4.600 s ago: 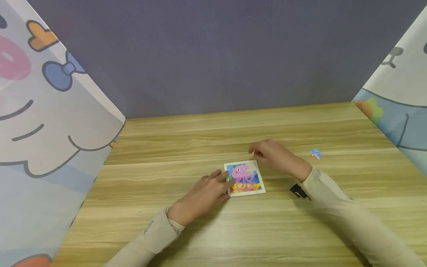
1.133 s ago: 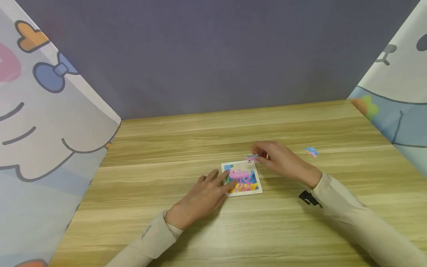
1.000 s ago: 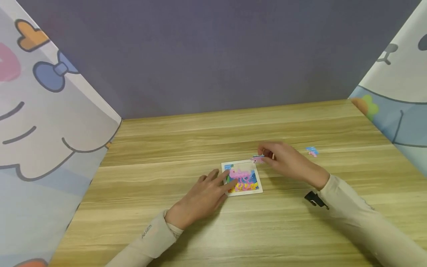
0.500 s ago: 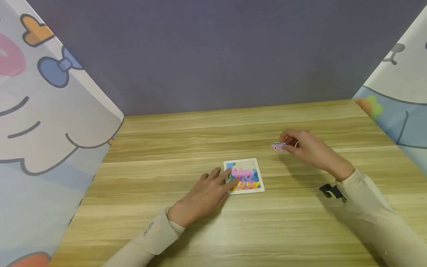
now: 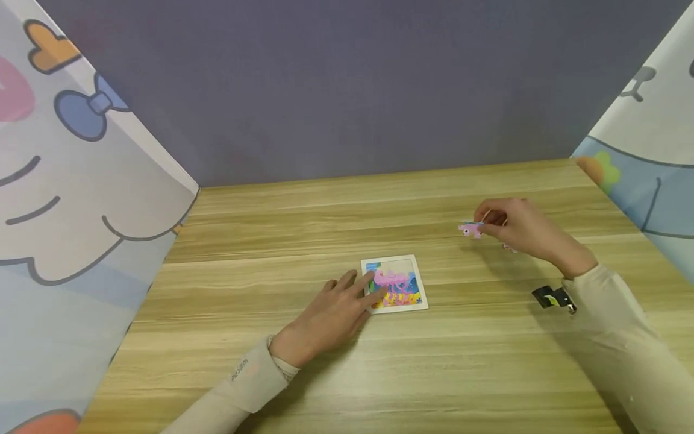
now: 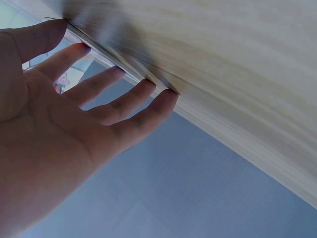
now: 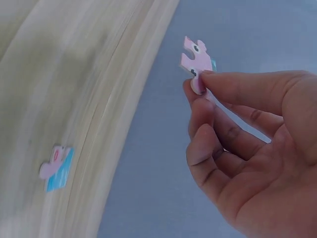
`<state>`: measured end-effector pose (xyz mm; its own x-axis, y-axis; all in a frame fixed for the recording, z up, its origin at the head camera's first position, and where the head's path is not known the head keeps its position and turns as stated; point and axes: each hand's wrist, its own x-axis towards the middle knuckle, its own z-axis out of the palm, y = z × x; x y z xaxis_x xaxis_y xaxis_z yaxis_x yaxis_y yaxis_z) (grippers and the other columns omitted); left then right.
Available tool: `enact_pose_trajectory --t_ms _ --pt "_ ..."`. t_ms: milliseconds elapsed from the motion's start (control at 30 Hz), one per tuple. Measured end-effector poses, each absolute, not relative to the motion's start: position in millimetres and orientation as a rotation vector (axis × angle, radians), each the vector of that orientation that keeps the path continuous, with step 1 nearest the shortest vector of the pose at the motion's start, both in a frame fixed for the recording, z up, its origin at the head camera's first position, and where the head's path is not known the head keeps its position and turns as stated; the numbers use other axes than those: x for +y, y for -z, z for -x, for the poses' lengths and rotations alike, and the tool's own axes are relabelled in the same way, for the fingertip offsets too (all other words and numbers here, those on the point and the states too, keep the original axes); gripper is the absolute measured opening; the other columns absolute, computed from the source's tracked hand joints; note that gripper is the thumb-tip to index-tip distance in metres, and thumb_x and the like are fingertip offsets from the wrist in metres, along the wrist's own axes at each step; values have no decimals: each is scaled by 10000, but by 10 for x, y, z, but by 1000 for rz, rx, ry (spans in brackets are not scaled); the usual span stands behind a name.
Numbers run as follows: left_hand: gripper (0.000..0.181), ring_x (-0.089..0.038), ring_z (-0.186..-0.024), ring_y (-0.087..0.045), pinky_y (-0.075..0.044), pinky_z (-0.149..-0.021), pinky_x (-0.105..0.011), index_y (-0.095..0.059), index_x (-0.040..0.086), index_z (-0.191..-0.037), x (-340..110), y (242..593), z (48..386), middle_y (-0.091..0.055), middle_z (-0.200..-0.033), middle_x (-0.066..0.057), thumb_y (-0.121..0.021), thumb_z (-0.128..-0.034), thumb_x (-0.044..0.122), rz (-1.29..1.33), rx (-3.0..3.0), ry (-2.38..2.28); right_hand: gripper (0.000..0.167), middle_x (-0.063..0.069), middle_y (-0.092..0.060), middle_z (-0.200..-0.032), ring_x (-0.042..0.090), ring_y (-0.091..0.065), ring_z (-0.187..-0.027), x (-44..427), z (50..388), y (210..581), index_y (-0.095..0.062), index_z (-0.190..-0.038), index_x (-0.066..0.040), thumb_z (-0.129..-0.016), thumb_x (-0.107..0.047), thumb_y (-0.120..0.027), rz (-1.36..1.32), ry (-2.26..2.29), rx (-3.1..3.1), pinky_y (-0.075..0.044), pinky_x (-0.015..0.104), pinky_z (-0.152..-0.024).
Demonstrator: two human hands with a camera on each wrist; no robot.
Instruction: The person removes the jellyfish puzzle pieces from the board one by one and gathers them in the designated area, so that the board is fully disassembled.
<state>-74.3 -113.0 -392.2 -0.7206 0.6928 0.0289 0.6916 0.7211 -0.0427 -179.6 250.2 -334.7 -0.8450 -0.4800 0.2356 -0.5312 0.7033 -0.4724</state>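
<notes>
In the head view, my left hand (image 5: 331, 313) lies with spread fingers on the left edge of a small white-framed jigsaw board (image 5: 398, 265) with a pink jellyfish picture. Its upper part is bare. The left wrist view shows my fingertips (image 6: 166, 99) touching down, relaxed and barely bent. Right of the board and above the table, my right hand (image 5: 534, 232) pinches a pink puzzle piece (image 7: 199, 59) with printed eyes between thumb and fingers. Below that hand a second, pink-and-blue puzzle piece (image 7: 58, 168) lies on the table, mostly covered in the head view.
The wood-grain table (image 5: 271, 241) ends at a grey back wall (image 5: 347, 90). Cartoon-printed panels (image 5: 81, 199) stand at both sides. A black clip-like item (image 5: 550, 297) hangs by the right sleeve.
The right hand has lifted the eyed puzzle piece off the board's top and carried it right, over near the loose piece. The board's upper part now shows bare. My left hand has stayed put.
</notes>
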Motion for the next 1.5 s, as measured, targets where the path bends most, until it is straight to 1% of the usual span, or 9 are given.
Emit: enact_pose_trajectory --t_ms 300,467,633,767,1000,1133,1300,1367,1500 --pt "458 -390 -1320 -490 -533 -893 -541 -510 248 -1462 -1138 3933 741 -465 -1509 -111 -591 -1012 277 1167 -2839 -40 100 92 -723 -802 180 -616 -560 2614 1898 3475 -667 -959 -35 -880 11 -708 -730 -913 -3000 -485 277 -470" --pt "459 -393 -1315 -494 -535 -884 -541 -514 247 -1459 -1143 3927 741 -470 -1505 -113 -597 -1008 275 1170 -2828 -33 107 82 -707 -765 195 -603 -542 2672 1956 3544 -671 -951 -8 -860 45 -684 -686 -928 -3068 -476 278 -475" --pt "464 -392 -1319 -491 -537 -885 -535 -504 249 -1465 -1146 3924 733 -464 -1510 -106 -593 -1011 280 1174 -2832 -43 125 63 -687 -768 197 -608 -587 2737 1995 3601 -671 -977 -10 -863 39 -652 -636 -895 -3144 -467 286 -492" --pt "464 -387 -1319 -492 -540 -883 -526 -497 252 -1469 -1145 3925 735 -465 -1509 -97 -586 -1015 282 1171 -2826 -52 115 45 -685 -791 172 -609 -626 2767 2030 3639 -673 -982 -24 -873 13 -674 -630 -853 -3177 -469 283 -514" --pt "460 -371 -1328 -482 -537 -889 -516 -489 262 -1474 -1142 3934 744 -464 -1510 -87 -569 -1022 296 1167 -2826 -78 105 35 -688 -806 150 -595 -632 2802 2055 3678 -677 -964 -21 -866 3 -705 -674 -803 -3181 -463 278 -533" --pt "461 -373 -1331 -479 -538 -886 -519 -488 263 -1475 -1138 3931 743 -460 -1513 -88 -568 -1023 292 1167 -2835 -74 99 45 -699 -838 155 -613 -691 2817 2048 3680 -683 -956 -23 -864 -9 -719 -707 -760 -3171 -479 290 -557" --pt "463 -377 -1336 -470 -531 -898 -528 -485 264 -1475 -1141 3928 741 -452 -1516 -91 -572 -1021 293 1165 -2850 -68 103 35 -698 -829 164 -624 -751 2814 2043 3662 -693 -934 -47 -850 7 -716 -726 -732 -3153 -485 298 -590" --pt "464 -378 -1339 -467 -529 -903 -530 -484 264 -1476 -1146 3930 739 -447 -1517 -99 -571 -1021 295 1166 -2852 -66 106 34 -698 -822 164 -624 -749 2810 2043 3659 -693 -928 -51 -846 14 -712 -724 -736 -3153 -485 300 -590" --pt "457 -375 -1330 -476 -531 -904 -519 -491 279 -1473 -1153 3928 734 -445 -1492 -176 -569 -1023 291 1152 -2854 -49 104 32 -692 -814 164 -611 -739 2812 2056 3673 -693 -925 -45 -841 14 -709 -718 -720 -3158 -475 320 -599"
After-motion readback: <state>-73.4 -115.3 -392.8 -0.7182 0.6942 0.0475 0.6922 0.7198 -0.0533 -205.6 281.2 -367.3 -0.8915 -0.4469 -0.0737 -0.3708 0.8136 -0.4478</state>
